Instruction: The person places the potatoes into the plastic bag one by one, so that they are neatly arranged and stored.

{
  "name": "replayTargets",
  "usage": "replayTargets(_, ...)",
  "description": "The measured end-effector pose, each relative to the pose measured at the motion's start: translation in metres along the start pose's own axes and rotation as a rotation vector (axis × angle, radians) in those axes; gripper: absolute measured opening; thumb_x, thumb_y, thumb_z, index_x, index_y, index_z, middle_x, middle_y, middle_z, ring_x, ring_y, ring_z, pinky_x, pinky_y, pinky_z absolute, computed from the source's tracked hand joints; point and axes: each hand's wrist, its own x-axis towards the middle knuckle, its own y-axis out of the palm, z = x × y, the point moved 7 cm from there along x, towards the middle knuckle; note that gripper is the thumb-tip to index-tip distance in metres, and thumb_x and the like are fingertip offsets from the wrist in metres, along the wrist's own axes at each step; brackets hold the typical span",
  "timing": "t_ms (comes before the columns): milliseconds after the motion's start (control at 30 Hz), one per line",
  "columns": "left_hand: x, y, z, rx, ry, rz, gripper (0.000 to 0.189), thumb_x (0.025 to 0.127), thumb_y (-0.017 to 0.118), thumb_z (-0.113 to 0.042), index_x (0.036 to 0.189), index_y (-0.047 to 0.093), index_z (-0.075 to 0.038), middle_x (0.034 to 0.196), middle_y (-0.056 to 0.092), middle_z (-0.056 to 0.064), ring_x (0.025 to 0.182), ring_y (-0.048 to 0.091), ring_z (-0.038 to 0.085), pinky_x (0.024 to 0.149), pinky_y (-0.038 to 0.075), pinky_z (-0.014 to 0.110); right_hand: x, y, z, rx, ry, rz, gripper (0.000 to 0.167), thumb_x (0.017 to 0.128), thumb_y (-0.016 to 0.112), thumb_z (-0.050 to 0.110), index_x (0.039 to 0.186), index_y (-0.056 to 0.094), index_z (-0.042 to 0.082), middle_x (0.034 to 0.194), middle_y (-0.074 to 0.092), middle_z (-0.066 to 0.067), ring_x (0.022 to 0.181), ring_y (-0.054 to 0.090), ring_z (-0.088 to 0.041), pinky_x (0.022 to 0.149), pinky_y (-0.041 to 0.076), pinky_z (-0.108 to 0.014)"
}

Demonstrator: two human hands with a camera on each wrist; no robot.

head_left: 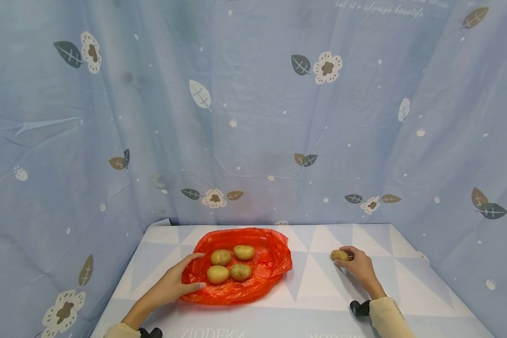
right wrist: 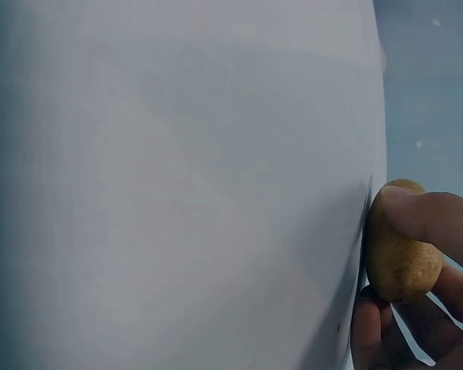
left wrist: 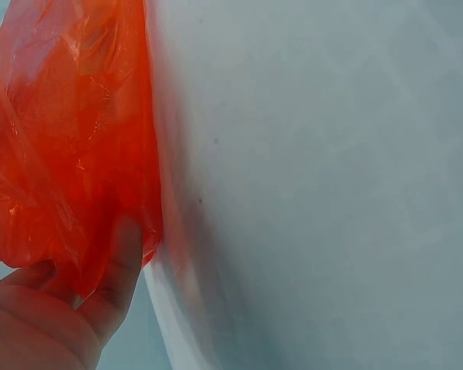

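Observation:
In the head view, a red plastic bag [head_left: 253, 293] lies spread open on the table with several potatoes [head_left: 240, 272] grouped inside it. My left hand [head_left: 169, 286] rests against the bag's left side, thumb and fingers spread wide apart. From the left wrist, the thumb [left wrist: 117, 281] touches the crinkled bag [left wrist: 69, 154], and the other fingers are partly hidden by the plastic. Well to the right of the bag, my right hand [head_left: 360, 268] pinches a single potato [head_left: 339, 255] at the tabletop. The right wrist view shows this potato [right wrist: 401, 254] between thumb and fingers.
The table [head_left: 312, 291] carries a pale triangle-patterned cover with printed lettering near its front. A blue curtain [head_left: 253, 141] with leaves and flowers hangs behind the table and along both sides. Dark wrist-mounted devices [head_left: 359, 308] sit below the hands.

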Motion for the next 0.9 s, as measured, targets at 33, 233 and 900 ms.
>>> replayTargets(33, 0.0, 0.0, 0.0, -0.001, -0.003, -0.001, 0.08, 0.083, 0.087, -0.036, 0.151, 0.048, -0.019, 0.153, 0.047, 0.015, 0.135, 0.049, 0.04, 0.103, 0.048, 0.061, 0.0, 0.0, 0.001, 0.0, 0.0, -0.004, 0.051, 0.086, 0.085, 0.018, 0.128, 0.064, -0.004, 0.121, 0.066, -0.024, 0.104, 0.062, -0.033, 0.087, 0.053, -0.046)
replayTargets(233, -0.001, 0.0, 0.002, -0.002, -0.019, -0.001, 0.081, 0.083, 0.087, -0.036, 0.151, 0.048, -0.019, 0.153, 0.047, 0.015, 0.135, 0.049, 0.041, 0.102, 0.049, 0.061, -0.002, -0.002, 0.001, -0.007, 0.012, -0.012, 0.051, 0.085, 0.086, 0.018, 0.127, 0.065, -0.003, 0.122, 0.066, -0.023, 0.104, 0.062, -0.032, 0.085, 0.053, -0.042)
replayTargets(900, 0.0, 0.0, 0.001, 0.006, -0.01, -0.002, 0.08, 0.083, 0.087, -0.036, 0.151, 0.049, -0.02, 0.153, 0.048, 0.014, 0.135, 0.049, 0.04, 0.103, 0.048, 0.061, -0.009, -0.006, 0.02, 0.03, -0.043, 0.002, 0.053, 0.083, 0.088, 0.02, 0.128, 0.066, 0.001, 0.122, 0.067, -0.021, 0.105, 0.063, -0.031, 0.081, 0.053, -0.036)
